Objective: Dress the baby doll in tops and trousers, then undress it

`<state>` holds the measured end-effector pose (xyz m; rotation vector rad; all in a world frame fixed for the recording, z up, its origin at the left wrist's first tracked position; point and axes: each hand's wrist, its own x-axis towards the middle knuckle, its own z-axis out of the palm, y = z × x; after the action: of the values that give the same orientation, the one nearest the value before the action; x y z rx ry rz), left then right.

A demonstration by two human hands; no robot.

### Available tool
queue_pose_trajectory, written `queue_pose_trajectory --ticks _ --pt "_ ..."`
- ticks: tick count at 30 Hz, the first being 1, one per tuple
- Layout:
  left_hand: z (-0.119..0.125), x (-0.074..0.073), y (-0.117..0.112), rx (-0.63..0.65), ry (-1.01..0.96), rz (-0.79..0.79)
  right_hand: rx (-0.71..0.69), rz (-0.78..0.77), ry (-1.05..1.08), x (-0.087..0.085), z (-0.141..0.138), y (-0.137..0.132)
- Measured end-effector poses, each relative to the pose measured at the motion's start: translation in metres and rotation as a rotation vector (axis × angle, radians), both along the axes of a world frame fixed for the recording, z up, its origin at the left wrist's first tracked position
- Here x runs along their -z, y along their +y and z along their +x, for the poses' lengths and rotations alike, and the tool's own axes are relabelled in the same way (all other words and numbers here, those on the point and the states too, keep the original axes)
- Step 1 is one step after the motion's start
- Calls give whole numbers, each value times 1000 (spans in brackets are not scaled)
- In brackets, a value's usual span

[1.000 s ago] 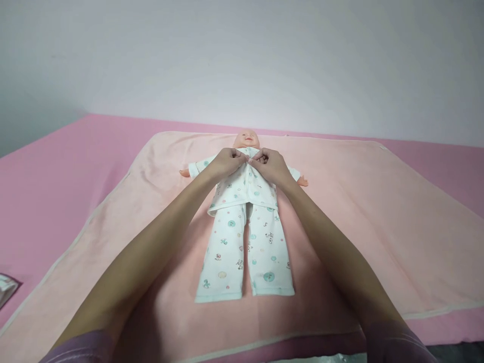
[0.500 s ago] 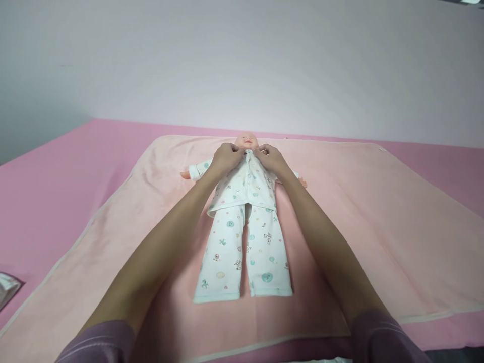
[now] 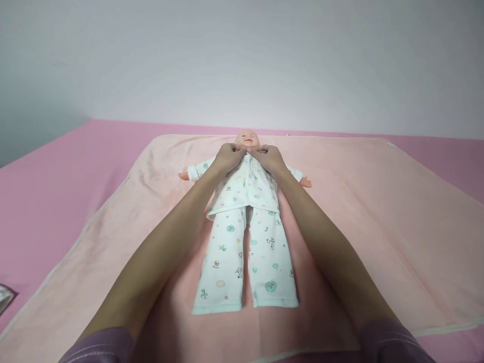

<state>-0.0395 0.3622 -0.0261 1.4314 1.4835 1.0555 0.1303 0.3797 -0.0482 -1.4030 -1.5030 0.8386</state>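
Observation:
A baby doll [image 3: 246, 138] lies on its back on a pale pink blanket [image 3: 378, 212], dressed in a white printed top [image 3: 247, 189] and matching trousers [image 3: 244, 262]. Both of my hands meet at the doll's neck. My left hand [image 3: 227, 156] pinches the left side of the top's collar. My right hand [image 3: 269, 157] pinches the right side of the collar. The fingers of both are curled closed on the fabric just under the doll's chin. The doll's small hands stick out of the sleeves on either side.
The blanket lies on a bright pink bed [image 3: 45, 191] against a plain white wall [image 3: 242, 60]. A small whitish packet [image 3: 5, 297] sits at the bed's left edge. My purple sleeves show at the bottom of the view.
My hands have moved up from the doll's chest to the collar at its neck and stay pinched on the top. The doll has not shifted.

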Motion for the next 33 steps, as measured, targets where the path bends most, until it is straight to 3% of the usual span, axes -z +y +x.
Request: queue_pose_trajectory --ticks 9,15,19,26,33 --pt "2 1 2 23 -103 -9 40 0 23 5 -1 3" --pt "4 11 5 -38 74 125 51 17 37 7 -3 -1" --pt "4 15 6 -67 111 131 48 -1 45 5 -3 -3" --pt "3 14 12 -25 -60 50 69 1 30 4 -5 -3" --pt "8 26 26 -56 -90 106 113 -7 -1 2 -9 -3"
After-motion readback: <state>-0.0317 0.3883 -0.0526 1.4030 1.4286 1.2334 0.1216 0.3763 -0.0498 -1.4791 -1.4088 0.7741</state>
